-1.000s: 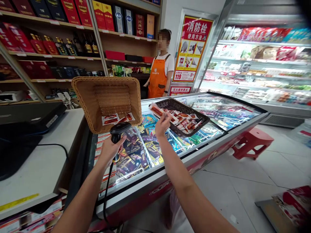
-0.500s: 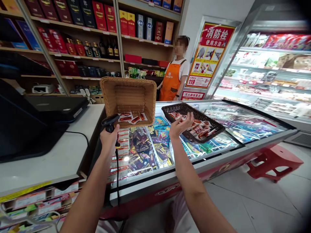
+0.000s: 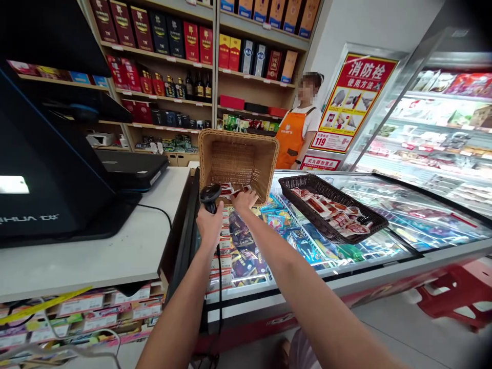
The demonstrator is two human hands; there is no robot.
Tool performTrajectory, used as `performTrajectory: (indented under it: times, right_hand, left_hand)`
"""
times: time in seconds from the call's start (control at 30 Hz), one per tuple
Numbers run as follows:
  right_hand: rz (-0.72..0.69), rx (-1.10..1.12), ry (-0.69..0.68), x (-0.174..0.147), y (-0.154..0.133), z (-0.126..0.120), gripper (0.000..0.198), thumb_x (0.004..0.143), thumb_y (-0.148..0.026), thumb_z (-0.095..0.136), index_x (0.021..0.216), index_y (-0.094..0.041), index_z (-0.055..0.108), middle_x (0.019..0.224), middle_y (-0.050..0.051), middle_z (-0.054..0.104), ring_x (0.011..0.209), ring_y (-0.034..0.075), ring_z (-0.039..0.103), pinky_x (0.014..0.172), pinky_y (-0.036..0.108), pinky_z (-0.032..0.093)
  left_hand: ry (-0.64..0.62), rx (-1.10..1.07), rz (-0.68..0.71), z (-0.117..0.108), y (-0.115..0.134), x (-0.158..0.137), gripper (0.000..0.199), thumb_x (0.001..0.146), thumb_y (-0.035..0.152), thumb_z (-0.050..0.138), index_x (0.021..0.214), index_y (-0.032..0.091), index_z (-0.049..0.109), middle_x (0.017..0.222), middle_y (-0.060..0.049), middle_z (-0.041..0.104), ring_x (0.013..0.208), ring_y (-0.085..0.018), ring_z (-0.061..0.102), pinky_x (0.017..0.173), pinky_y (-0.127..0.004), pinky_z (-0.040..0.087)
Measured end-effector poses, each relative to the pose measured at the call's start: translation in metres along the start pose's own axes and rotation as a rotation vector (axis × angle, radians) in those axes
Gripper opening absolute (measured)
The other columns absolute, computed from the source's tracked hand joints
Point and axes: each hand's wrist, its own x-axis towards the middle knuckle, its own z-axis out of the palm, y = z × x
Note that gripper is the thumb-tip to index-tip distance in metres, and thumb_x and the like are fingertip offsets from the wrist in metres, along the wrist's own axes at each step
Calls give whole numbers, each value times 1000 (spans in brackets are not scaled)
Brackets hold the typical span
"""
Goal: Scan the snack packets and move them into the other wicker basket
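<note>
My left hand (image 3: 209,224) is wrapped round the handle of a black barcode scanner (image 3: 210,192), whose cord hangs down past my forearm. My right hand (image 3: 245,200) reaches over the lower edge of a tan wicker basket (image 3: 239,137), which lies tipped with its opening facing me. Inside it are a few packaged sausages (image 3: 226,188). My right fingers are bent down onto a packaged sausage, mostly hidden under the hand. To the right, a dark woven tray (image 3: 286,185) holds several more packaged sausages (image 3: 340,218).
Basket and tray rest on the glass-topped freezer (image 3: 388,202) full of wrapped goods. At left, a counter (image 3: 115,256) carries a checkout terminal (image 3: 42,174). A person in an orange apron (image 3: 289,137) stands behind the freezer. A red stool (image 3: 461,292) is at right.
My right hand has moved from above the dark tray leftward into the tan basket, its fingers now bent down. The left hand still holds the scanner. The view has turned left.
</note>
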Motion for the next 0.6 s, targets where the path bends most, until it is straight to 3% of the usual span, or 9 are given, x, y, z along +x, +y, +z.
performTrajectory:
  times: [0.1,0.17,0.3,0.43,0.6]
  right_hand:
    - [78,91,11,-6,-9,8,43,95,-42,72,120,-9,81,144,29,62,136,41,48,111,50,34]
    - [53,141,36,-8,-8,11,35,95,-35,69,117,-10,81,140,28,65,136,40,50,110,50,35]
    - [57,360,53,-5,11,4,17,92,-18,64,101,-15,78,114,22,76,120,36,66,101,45,44]
    - [26,612,106,3,57,-15,7,93,-28,65,91,-22,67,86,7,73,89,28,71,80,36,51]
    - [-96,855,216,1,133,-41,30,97,-52,62,86,-25,59,76,0,66,72,21,64,69,31,49]
  left_hand:
    - [-17,7,4,-1,2,-2,43,86,56,71,108,19,75,92,-15,80,95,-38,78,84,-44,57]
    - [-24,9,1,-2,3,-2,42,86,55,71,109,19,75,93,-16,81,96,-38,78,84,-43,57]
    - [-20,-1,22,-1,1,-2,42,87,55,70,108,19,75,93,-16,80,95,-37,78,84,-43,56]
    - [-33,4,61,2,-1,-2,42,85,58,69,102,20,74,92,-14,79,92,-35,77,82,-41,55]
    - [-133,3,130,11,0,-9,40,82,61,70,91,22,67,73,-8,72,76,-30,73,67,-35,51]
